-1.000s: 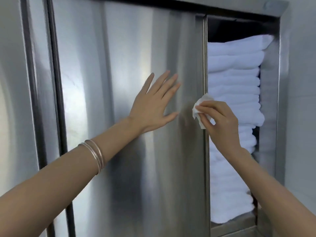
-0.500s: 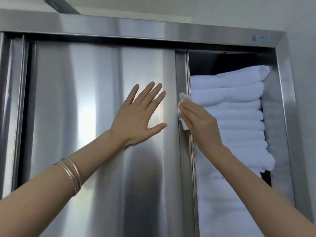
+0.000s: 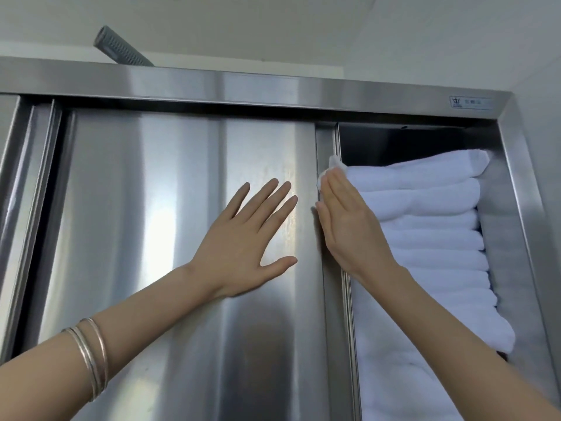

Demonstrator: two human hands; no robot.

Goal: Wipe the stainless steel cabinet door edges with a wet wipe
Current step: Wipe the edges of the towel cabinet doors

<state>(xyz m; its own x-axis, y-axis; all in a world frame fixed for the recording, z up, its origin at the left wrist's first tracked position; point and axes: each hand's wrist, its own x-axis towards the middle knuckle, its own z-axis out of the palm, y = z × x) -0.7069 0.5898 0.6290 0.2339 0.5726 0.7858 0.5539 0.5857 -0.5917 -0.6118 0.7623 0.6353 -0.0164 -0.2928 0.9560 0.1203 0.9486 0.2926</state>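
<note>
Right now your left hand (image 3: 243,238) lies flat on the steel door (image 3: 151,208) in the middle of the frame, fingers straight and spread, holding nothing. Your right hand (image 3: 349,220), fingers straight and together, presses the white wipe (image 3: 335,165) against the door edge (image 3: 326,141) just right of centre, and the wipe peeks out above your fingertips. Folded white towels (image 3: 425,208) are stacked in the open compartment at right.

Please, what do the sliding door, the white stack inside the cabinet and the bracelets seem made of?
The sliding door: brushed stainless steel, by its streaky grey reflections. The white stack: soft terry cloth, probably folded towels, by the fuzzy rounded folds. The bracelets: thin polished metal, perhaps silver; the alloy is unclear.
</note>
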